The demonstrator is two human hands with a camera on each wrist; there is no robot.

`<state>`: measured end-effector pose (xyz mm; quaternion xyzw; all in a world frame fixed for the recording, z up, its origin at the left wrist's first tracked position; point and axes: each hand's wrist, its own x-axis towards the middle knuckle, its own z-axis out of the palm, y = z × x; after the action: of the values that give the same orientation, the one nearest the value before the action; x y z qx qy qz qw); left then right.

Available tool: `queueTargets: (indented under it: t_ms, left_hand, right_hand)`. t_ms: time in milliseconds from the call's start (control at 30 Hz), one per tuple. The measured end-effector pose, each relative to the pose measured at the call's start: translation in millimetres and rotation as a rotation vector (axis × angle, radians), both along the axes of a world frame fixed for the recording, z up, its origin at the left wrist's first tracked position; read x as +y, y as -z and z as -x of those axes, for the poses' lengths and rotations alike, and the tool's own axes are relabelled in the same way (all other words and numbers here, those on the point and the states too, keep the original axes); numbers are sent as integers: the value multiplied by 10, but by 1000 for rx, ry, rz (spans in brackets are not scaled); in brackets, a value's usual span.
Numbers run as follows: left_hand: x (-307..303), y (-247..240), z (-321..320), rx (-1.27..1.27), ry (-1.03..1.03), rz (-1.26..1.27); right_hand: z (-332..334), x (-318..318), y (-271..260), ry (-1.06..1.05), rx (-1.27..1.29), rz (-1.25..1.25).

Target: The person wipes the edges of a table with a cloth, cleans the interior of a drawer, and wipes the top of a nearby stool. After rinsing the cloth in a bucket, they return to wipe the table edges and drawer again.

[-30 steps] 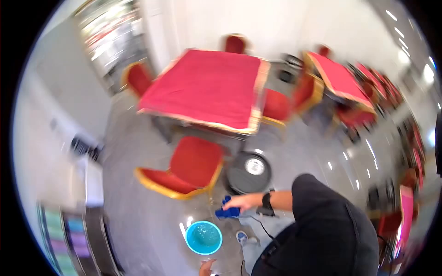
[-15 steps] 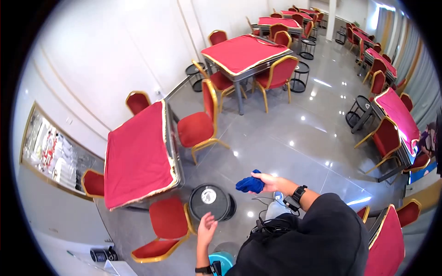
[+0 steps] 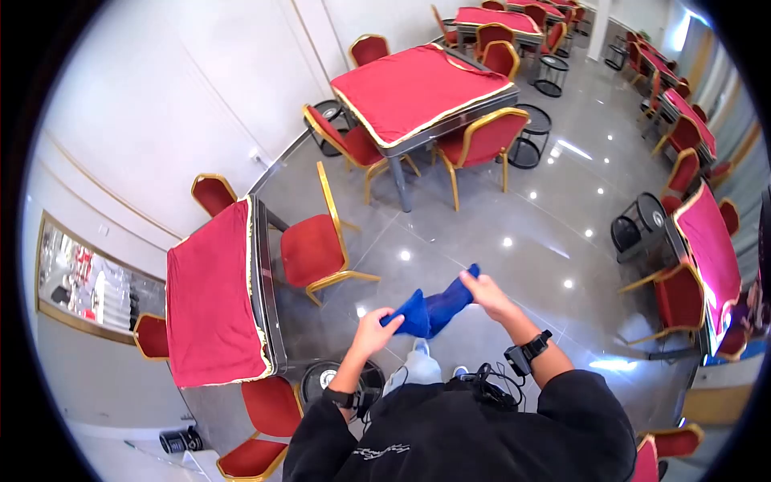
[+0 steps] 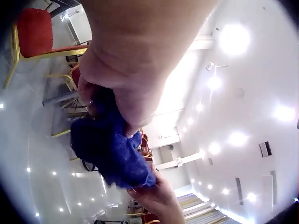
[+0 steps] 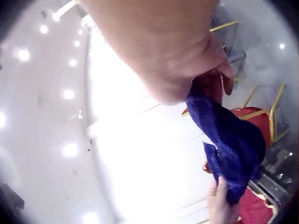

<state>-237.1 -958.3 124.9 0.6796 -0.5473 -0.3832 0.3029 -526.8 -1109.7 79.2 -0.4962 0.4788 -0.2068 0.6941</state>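
A dark blue cloth (image 3: 428, 312) is stretched between my two hands in front of my body, above the tiled floor. My left hand (image 3: 372, 331) pinches its left end, with the thumb on top. The other end is in my right hand (image 3: 490, 296), held between thumb and fingers. In the left wrist view the cloth (image 4: 110, 144) hangs in loose folds below the left hand. The right wrist view shows the cloth (image 5: 229, 140) sagging and twisted from one hand to the other.
A table with a red cover (image 3: 213, 297) stands at my left, with a red chair (image 3: 313, 249) beside it. Close by my feet is a round black stand (image 3: 353, 379). Ahead is another covered table (image 3: 422, 88) with chairs. More tables line the right side.
The blue cloth was bunched in my right hand; my left hand has come up and taken its other end, and it is now spread out. The teal basin has left the head view.
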Motion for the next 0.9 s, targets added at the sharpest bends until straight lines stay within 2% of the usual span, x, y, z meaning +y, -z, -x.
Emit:
queueTargets:
  t_ms: [33, 100, 133, 167, 200, 267, 300, 333, 367, 400, 433, 500, 567, 633, 767, 800, 833, 900]
  left_hand:
    - [-272, 92, -122, -47, -1, -3]
    - [-850, 260, -338, 17, 6, 3]
    - [-1145, 339, -436, 51, 1, 47]
    - [-1452, 430, -530, 86, 1, 93]
    - [-1795, 520, -589, 72, -18, 338]
    - [-2437, 582, -817, 152, -84, 354]
    - [-2823, 513, -903, 199, -122, 367]
    - [-3161, 435, -1056, 125, -133, 198]
    - [-3473, 172, -1104, 253, -148, 182]
    - [-3813, 148, -1132, 459, -198, 226]
    - [-4165, 129, -1163, 654, -243, 270]
    - [-4834, 148, -1315, 827, -298, 215]
    - [-5397, -10, -1521, 1006, -290, 129]
    - [-5856, -319, -1665, 1175, -301, -10]
    - [-6894, 55, -2104, 1136, -236, -87]
    - [-7115, 209, -2241, 1104, -156, -88]
    - [-7304, 297, -2321, 1033, -219, -79]
    - [-7675, 509, -2523, 856, -110, -73]
  right_hand:
    - [-12, -245, -20, 183, -248, -224]
    - [-145, -737, -361, 326, -430, -489]
    - [-146, -1050, -112, 284, -534, -502]
    - [-166, -1302, -132, 232, -609, -474]
    - [-214, -1572, -216, 180, -686, -439]
    - [-269, -2081, -226, 22, -890, -358]
    - [-395, -2354, -301, 74, -955, -445]
    - [-531, -2607, -367, 124, -1011, -537]
    - [-648, -2821, -414, 176, -1063, -641]
    - [-807, -3147, -162, 106, -1277, -679]
    - [-946, -3438, -71, 149, -1252, -708]
    - [-1214, -3988, 57, 235, -1216, -766]
    - [-1425, -4435, 156, 221, -1292, -513]
    - [-1776, -4833, 262, 218, -1252, -413]
    - [-2447, -5725, 420, 105, -988, -227]
    - [-2575, -5950, 448, 62, -909, -183]
    - [-2705, -6174, 434, 13, -835, -118]
    - [-2895, -6580, 369, -82, -687, 24]
